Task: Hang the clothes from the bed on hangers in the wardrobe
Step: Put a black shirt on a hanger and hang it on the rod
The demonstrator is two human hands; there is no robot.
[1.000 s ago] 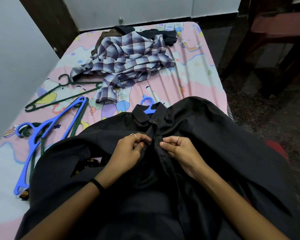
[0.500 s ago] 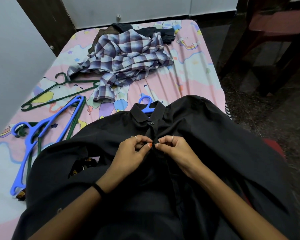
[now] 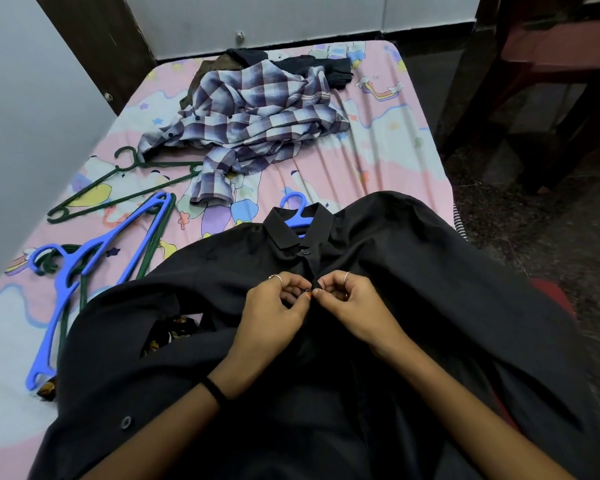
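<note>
fingers: both hands pinch black shirt placket | loose hangers: two blue, several green

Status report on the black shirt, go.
Left hand and right hand both pinching the placket of the black shirt, at a button. Blue hanger already inside collar. Plaid shirt still waiting on bed. Nothing obstructing.
</note>
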